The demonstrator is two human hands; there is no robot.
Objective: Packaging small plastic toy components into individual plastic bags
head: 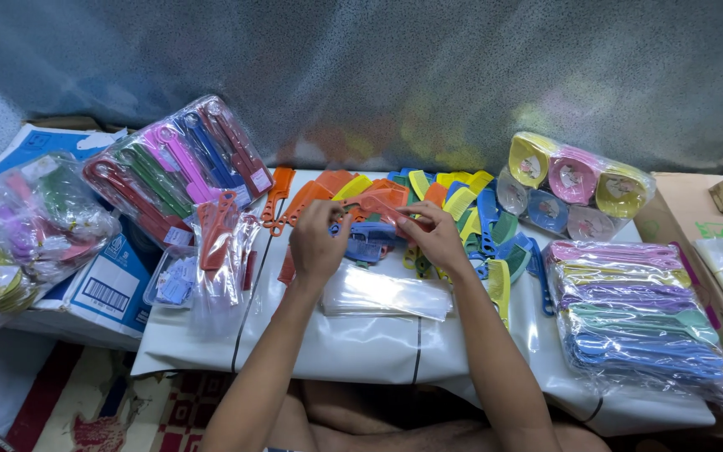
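At twelve o'clock above a flat stack of clear plastic sleeves (388,293), the left hand (318,243) and right hand (437,237) both pinch one orange plastic handled comb (378,206).

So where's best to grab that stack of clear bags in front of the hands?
Take the stack of clear bags by its near long edge, coming from the person's side: it lies flat on the white sheet, that edge is bare, and combs crowd the far side.
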